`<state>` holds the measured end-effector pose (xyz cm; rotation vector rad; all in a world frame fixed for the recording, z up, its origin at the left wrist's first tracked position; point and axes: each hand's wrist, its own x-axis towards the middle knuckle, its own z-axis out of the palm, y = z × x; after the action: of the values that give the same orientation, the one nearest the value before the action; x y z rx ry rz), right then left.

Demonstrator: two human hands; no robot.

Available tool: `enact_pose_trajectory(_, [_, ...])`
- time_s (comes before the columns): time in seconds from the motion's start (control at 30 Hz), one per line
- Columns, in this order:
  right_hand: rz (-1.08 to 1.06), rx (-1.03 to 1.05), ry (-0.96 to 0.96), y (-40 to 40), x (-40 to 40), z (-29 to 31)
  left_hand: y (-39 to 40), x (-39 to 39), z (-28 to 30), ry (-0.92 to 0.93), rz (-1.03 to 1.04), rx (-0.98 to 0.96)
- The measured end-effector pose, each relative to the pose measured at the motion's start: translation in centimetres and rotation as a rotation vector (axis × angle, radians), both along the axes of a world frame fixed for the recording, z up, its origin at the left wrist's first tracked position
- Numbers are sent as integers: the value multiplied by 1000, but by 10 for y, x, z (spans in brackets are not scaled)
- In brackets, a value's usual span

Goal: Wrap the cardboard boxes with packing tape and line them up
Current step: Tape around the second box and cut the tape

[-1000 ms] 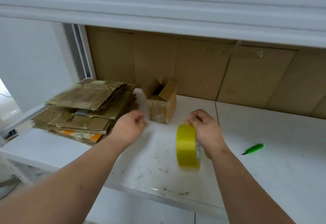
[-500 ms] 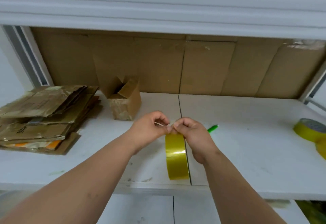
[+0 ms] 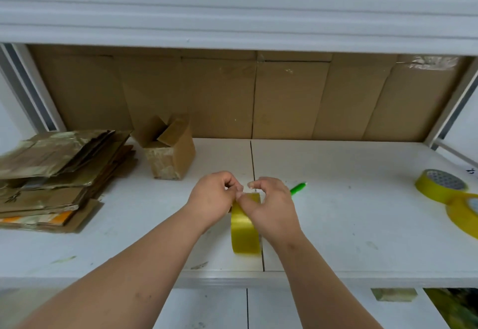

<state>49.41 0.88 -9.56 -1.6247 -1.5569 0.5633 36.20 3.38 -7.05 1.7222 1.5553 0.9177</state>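
Observation:
A yellow tape roll (image 3: 244,227) stands on edge above the white shelf (image 3: 349,225), held at its top by my right hand (image 3: 271,207). Beside it, my left hand (image 3: 214,196) pinches at the roll's top edge with curled fingers. A small cardboard box (image 3: 169,148) with open flaps stands behind and left of my hands. At the far left lies a stack of flattened cardboard boxes (image 3: 59,173).
A green cutter (image 3: 298,188) lies just right of my right hand. Two more yellow tape rolls (image 3: 439,186) sit at the right edge. Cardboard sheets line the back wall, and an upper shelf hangs overhead.
My left hand came over from beside the box to the top of the tape roll. The view swung right, bringing the extra tape rolls into sight.

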Motion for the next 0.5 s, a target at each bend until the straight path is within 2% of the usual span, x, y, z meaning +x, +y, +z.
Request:
enact_pose_trajectory(0.1, [-61,-31,-47,-4,3,-4,7,-1,-10,-196,114,-64])
enact_pose_trajectory(0.2, [103,-154,30,-1,12,-4,8,-6,-19,-516,159,-236])
enact_pose_trajectory(0.3, [195,-158,-76,2,12,-3,10,-10,-24,-631,167,-308])
enact_pose_trajectory(0.37, [208,-108,-181,3,7,3,12,-14,-25,-586,195,-297])
enact_pose_trajectory(0.5, [302,-78,-472,5,-11,9,18,-39,-27,-274,265,-197])
